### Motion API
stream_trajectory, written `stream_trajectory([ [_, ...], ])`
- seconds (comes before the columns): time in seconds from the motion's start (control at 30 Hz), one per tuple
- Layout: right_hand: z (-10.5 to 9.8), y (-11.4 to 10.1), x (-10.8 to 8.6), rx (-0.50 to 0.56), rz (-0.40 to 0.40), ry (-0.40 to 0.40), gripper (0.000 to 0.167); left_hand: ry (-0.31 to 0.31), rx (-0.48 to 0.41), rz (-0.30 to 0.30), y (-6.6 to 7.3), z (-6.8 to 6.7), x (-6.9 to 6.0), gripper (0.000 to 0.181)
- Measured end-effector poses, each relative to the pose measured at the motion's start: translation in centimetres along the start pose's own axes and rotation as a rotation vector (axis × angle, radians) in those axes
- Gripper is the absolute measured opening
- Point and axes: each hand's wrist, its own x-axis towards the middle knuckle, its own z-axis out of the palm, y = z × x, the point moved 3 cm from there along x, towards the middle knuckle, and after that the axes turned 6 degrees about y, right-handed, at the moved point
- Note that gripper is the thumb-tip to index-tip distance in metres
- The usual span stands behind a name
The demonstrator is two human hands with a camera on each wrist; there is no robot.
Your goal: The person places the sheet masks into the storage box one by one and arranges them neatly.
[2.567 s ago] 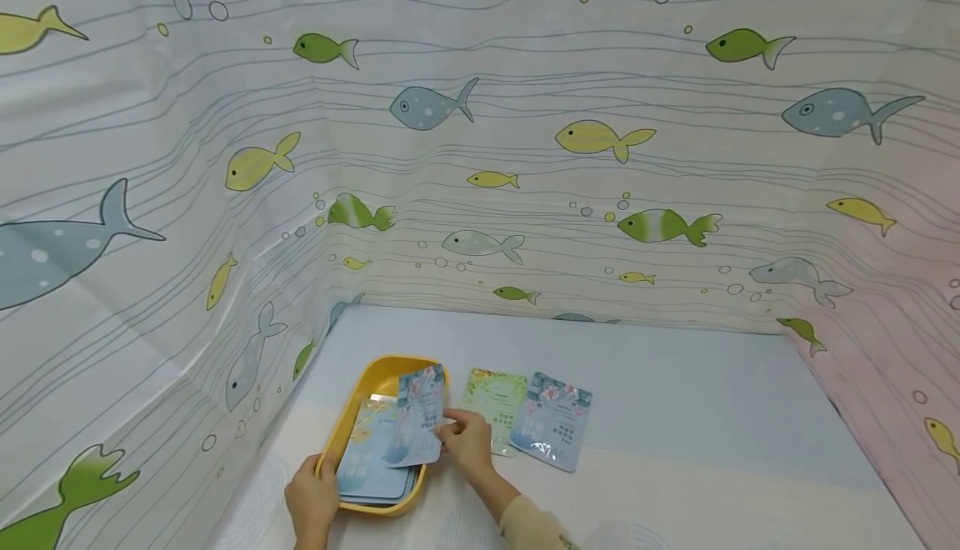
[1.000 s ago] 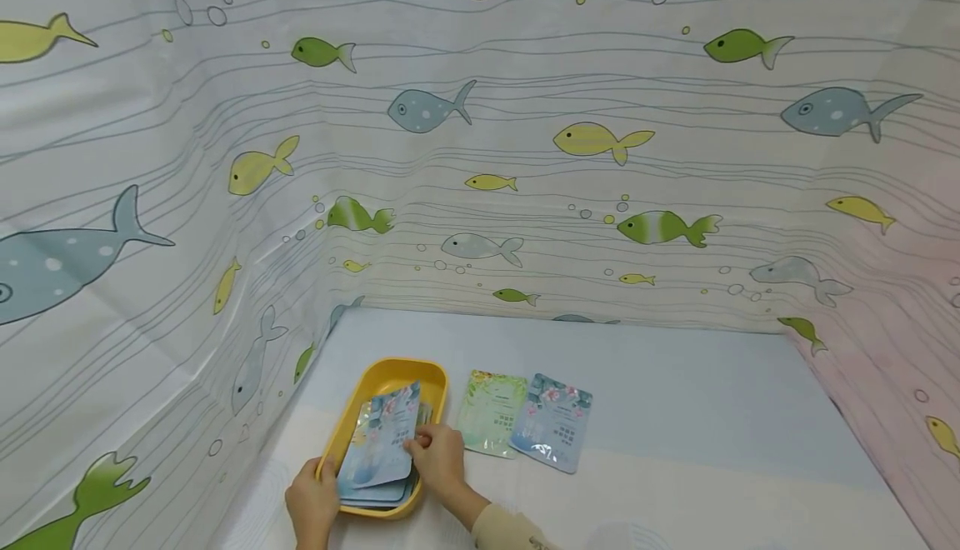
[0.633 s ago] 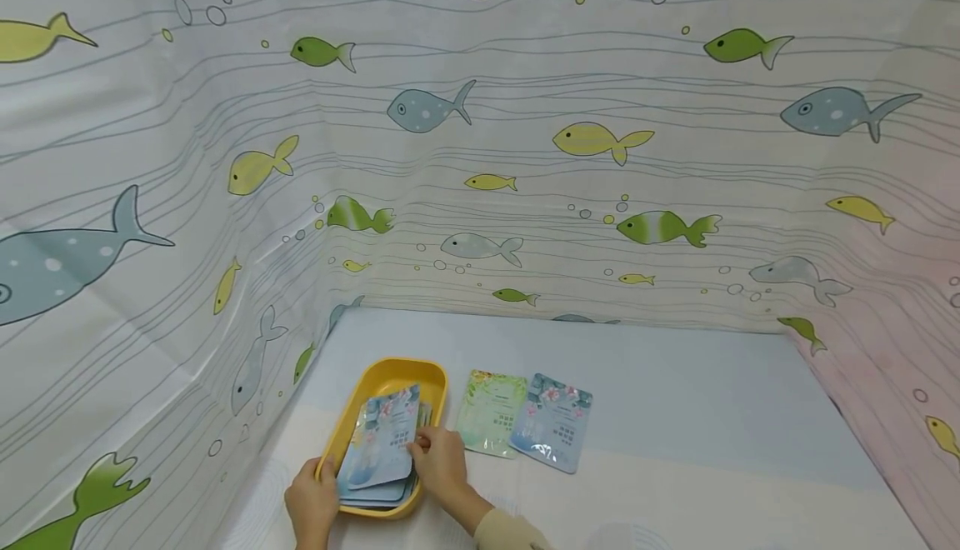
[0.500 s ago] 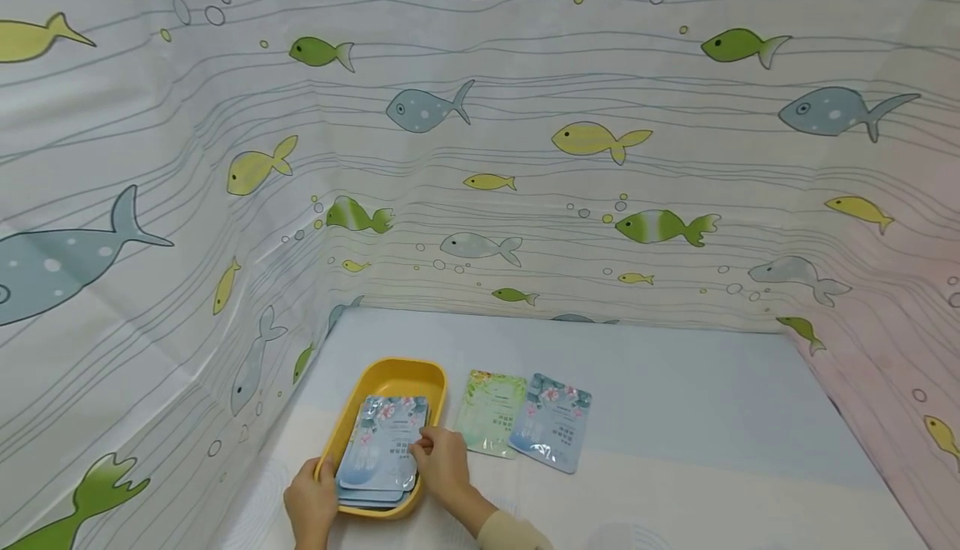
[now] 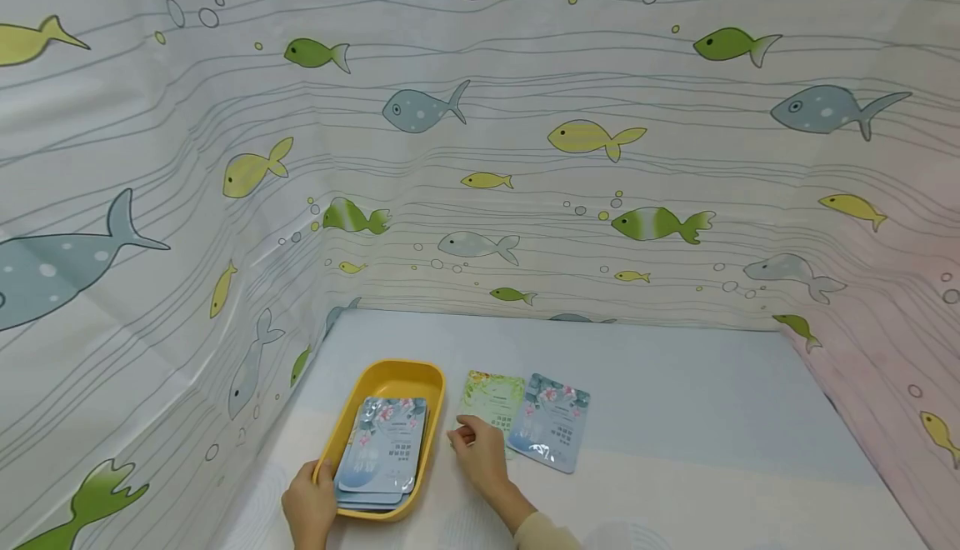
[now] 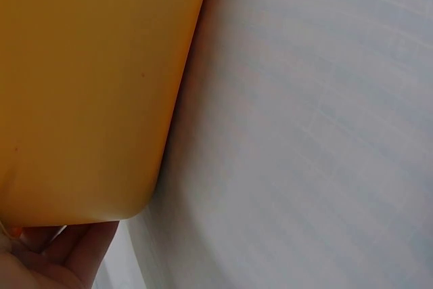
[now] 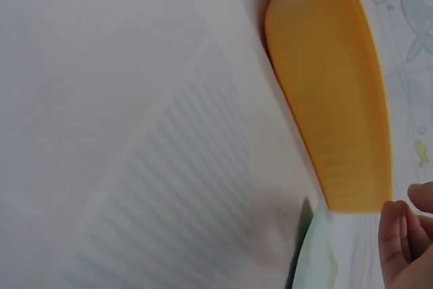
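A yellow tray holds a small pile of flat sachets; a blue floral sachet lies on top. My left hand grips the tray's near-left rim, and in the left wrist view its fingers bend against the tray's outer wall. Just right of the tray, my right hand hovers with loosely curled fingers and nothing in them. It partly covers a green sachet on the table. Another blue floral sachet lies to the right, its left edge against the green one.
The pale table stretches to the right of the sachets. A fish-printed curtain rises at the back and along both sides, close to the tray on the left.
My right hand brought the blue floral sachet down onto the pile in the tray, let go of it, and moved right toward the green sachet. The left hand stayed on the rim.
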Motion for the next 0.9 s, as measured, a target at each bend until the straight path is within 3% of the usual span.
stream_trajectory([
  [0.37,-6.0,4.6,1.5,-0.149,0.093,0.150,0.018,-0.015,-0.007,-0.004,0.1,0.2,-0.1,0.025],
  [0.53,-8.1,6.3,1.5,-0.288,0.169,0.200,0.020,-0.014,-0.002,-0.004,0.1,0.3,-0.1,0.025],
  [0.73,-9.9,7.8,1.4,-0.481,0.246,0.190,0.034,0.011,-0.010,0.013,0.0,0.2,0.0,0.025],
  [0.9,-10.7,8.6,1.0,-0.536,0.311,0.158,0.043,0.008,-0.018,0.011,0.0,0.2,0.0,0.024],
])
